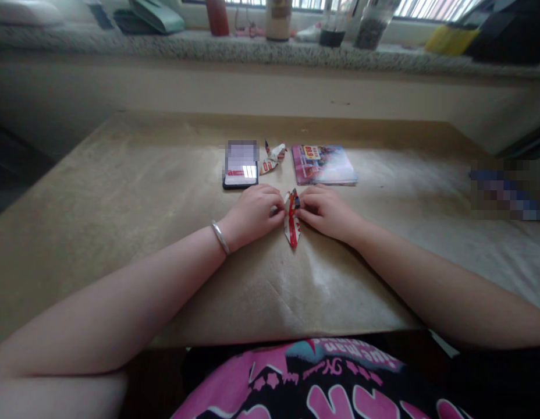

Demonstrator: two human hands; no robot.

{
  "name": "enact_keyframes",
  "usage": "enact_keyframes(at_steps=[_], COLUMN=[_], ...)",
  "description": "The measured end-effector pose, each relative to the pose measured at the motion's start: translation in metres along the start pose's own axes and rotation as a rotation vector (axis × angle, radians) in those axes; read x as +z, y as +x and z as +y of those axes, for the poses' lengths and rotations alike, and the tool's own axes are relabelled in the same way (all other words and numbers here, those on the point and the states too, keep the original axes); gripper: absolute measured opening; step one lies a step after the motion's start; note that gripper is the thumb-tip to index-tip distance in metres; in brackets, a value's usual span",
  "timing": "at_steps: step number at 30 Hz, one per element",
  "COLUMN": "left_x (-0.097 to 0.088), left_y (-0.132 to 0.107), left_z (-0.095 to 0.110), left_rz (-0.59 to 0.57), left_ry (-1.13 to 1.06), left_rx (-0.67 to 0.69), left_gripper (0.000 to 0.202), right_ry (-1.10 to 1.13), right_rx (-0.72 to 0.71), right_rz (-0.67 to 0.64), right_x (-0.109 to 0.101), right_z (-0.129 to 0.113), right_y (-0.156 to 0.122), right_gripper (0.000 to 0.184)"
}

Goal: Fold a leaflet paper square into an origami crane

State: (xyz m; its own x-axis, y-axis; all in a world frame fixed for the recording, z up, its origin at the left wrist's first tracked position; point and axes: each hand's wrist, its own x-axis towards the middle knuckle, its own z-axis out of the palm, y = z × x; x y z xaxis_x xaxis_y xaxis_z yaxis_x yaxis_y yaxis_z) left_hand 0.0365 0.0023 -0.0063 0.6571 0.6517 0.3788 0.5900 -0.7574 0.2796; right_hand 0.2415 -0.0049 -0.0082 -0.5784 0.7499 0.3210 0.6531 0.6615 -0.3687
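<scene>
Between my two hands is a folded piece of printed paper [292, 224], red and white, narrow and pointed at its near end. My left hand [259, 212], with a silver bangle on the wrist, pinches its left edge between thumb and fingers. On the other side, my right hand [324, 210] pinches the right edge the same way. Just beyond lies a folded paper bird [275, 158] made of similar printed paper. A phone [241, 166] with its screen lit lies beyond my left hand. A stack of glossy printed leaflets [324, 165] sits beyond my right hand.
A tan covering spreads over the table [121, 192]. Behind it, a speckled stone sill [235, 49] carries a red container [217, 17], several jars and a pale green object [159, 16]. A blurred blue item [510, 195] is at the right edge.
</scene>
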Motion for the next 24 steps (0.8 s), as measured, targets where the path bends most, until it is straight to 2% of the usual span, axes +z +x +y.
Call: enact_keyframes(at_steps=[4,9,24], left_x=[0.0006,0.0015,-0.0021], left_y=[0.0006,0.0020,0.0037], left_z=[-0.0036,-0.0053,0.0034], left_rz=[-0.014,-0.012,-0.061], left_ry=[-0.088,-0.095,0.057], left_rx=[-0.077,-0.182,-0.258], left_gripper=[0.014,0.015,0.020], right_ry=[0.009,0.004,0.070], right_rx=[0.131,0.259,0.297], right_rz=[0.051,0.089,0.104], right_x=[0.0011,0.0038,0.0087], right_z=[-0.0026,-0.0055,-0.0036], right_y=[0.0002,0.0019,0.0031], right_gripper=[0.015,0.013,0.015])
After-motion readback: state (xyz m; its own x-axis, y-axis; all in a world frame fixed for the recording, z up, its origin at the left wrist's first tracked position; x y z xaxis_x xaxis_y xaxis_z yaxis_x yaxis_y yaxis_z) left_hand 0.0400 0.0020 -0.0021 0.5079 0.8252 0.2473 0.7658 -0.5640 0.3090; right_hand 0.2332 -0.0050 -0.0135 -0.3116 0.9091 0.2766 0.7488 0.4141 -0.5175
